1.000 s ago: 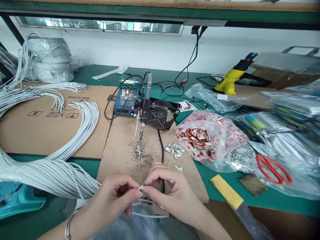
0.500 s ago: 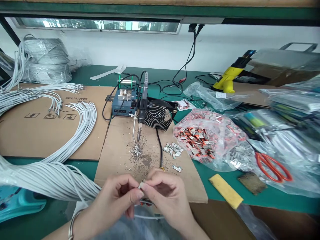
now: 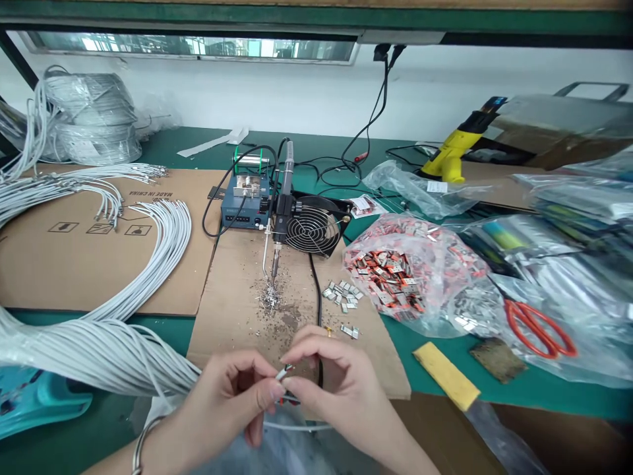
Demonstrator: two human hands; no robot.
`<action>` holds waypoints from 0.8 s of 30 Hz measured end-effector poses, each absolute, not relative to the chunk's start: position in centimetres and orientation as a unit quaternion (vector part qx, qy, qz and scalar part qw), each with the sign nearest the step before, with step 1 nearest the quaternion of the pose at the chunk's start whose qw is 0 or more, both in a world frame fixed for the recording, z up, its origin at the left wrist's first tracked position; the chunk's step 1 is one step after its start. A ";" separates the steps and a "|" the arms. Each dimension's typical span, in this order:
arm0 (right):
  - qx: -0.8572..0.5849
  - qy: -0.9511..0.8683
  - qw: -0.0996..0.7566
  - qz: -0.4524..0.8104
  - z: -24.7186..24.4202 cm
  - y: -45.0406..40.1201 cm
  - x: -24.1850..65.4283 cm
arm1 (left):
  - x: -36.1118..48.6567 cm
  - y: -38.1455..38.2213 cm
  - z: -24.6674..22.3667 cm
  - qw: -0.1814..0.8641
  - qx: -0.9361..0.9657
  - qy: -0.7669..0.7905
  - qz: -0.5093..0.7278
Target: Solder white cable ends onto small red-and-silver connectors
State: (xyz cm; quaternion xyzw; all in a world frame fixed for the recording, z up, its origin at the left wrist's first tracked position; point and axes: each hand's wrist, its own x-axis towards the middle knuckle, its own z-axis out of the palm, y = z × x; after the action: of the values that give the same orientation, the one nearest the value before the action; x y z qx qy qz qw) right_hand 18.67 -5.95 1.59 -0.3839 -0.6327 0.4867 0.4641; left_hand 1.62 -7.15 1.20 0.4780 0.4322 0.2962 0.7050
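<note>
My left hand [image 3: 230,389] pinches a white cable [image 3: 281,375] near its end, between thumb and fingertips. Thin wires, one of them red, stick out of that end toward the right. Just beside the wires is my right hand [image 3: 331,382]; its thumb and forefinger are apart, with the thumb close to the cable. Whether that thumb touches it I cannot tell. Below the hands a stretch of white cable crosses my lap, and small red parts there are mostly hidden. A large bundle of white cables [image 3: 99,353] lies left of my left hand.
A soldering iron [image 3: 283,218] points down in its stand before a blue station [image 3: 242,211] and a fan [image 3: 312,231]. Metal connectors [image 3: 343,297] lie on cardboard. Rightward are a bag of orange-and-metal parts [image 3: 390,277], red-handled scissors [image 3: 539,330], a yellow sponge [image 3: 446,376] and a yellow heat gun [image 3: 452,148].
My right thumb and forefinger have parted from their pinch at the cable end, and the thin wires now show. My left hand keeps its grip almost in place.
</note>
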 end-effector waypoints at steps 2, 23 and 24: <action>-0.384 -0.625 0.457 0.503 1.6 -5.9 18.4 | 1.6 -7.1 1.2 0.704 0.488 0.429 0.287; -0.389 -0.638 0.427 0.510 2.0 -5.1 18.2 | 1.2 -7.0 1.1 0.733 0.438 0.424 0.301; -0.387 -0.643 0.424 0.507 2.1 -5.0 18.2 | 1.3 -7.0 1.1 0.730 0.443 0.427 0.297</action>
State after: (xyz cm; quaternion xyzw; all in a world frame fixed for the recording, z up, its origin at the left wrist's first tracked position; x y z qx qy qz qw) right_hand 18.20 -5.03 2.11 -0.3874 -0.6431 0.5068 0.4237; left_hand 1.25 -6.97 1.12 0.4425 0.4270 0.2971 0.7305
